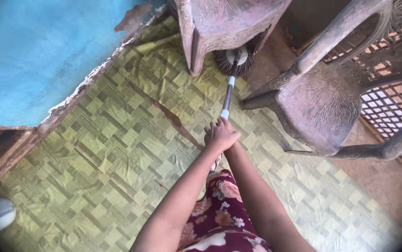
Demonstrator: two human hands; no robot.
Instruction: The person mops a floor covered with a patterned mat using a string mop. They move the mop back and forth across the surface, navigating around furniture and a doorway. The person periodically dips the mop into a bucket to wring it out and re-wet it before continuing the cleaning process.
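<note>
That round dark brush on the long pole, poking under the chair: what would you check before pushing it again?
1. Grip: both hands, left hand and right hand, wrap the dark pole with pale bands at its near end: ok.
2. Round dark bristle brush head on the green patterned floor mat: ok.
3. Brush clear of the dusty brown plastic chair legs: cannot tell, it sits right beneath.
4. Second brown plastic chair beside the pole, apart from it: ok.
5. Dark streak on the mat, wet or dry: cannot tell.

Dark round-bristled brush on a long handle, head under chair
</note>
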